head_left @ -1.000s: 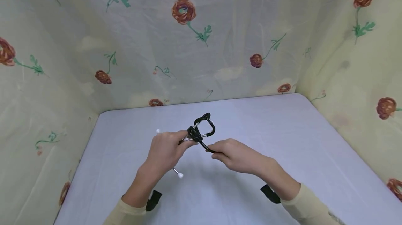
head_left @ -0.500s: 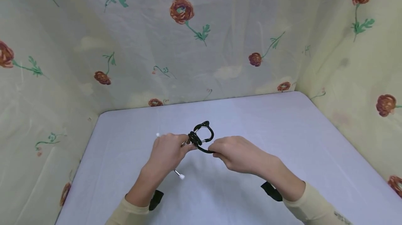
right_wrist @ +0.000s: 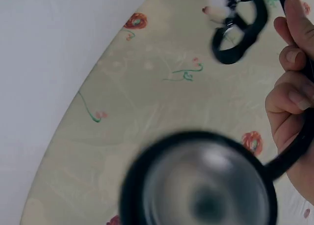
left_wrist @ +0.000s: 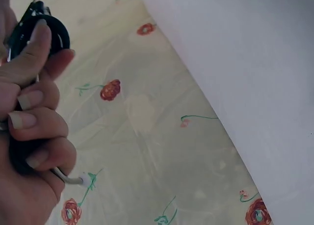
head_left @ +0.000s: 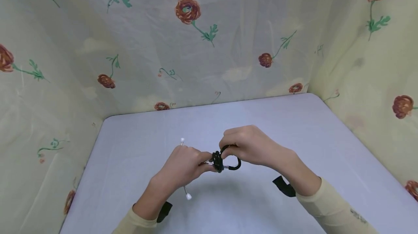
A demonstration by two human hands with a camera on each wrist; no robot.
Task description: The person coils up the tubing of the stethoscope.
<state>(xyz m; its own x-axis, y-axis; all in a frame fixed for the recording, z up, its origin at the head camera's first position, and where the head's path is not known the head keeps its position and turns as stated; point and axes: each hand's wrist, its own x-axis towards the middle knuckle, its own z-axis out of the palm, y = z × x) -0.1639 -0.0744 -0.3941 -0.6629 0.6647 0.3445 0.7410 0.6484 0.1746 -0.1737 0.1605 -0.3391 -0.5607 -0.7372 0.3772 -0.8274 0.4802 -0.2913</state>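
Observation:
A black stethoscope (head_left: 217, 162) is held above the table, its tubing wound in several turns around the metal ear tubes. My left hand (head_left: 184, 163) grips the ear tubes, with white eartips (head_left: 188, 196) poking out on both sides of it. In the left wrist view, curled fingers (left_wrist: 41, 119) wrap the bundle and the thumb lies along the coil. My right hand (head_left: 253, 145) pinches the tubing at the top of the loop to the right of the coil. In the right wrist view the round chestpiece (right_wrist: 206, 181) hangs from the tubing, large and blurred.
A white table (head_left: 147, 128) lies under both hands. Flower-printed curtains (head_left: 209, 60) close it in at the back and along both sides. A black strap (head_left: 284, 187) hangs by each wrist.
My left hand has moved right and slightly down with the stethoscope, turning it so the loop points right. My right hand has risen from below the loop to its top, still holding tubing.

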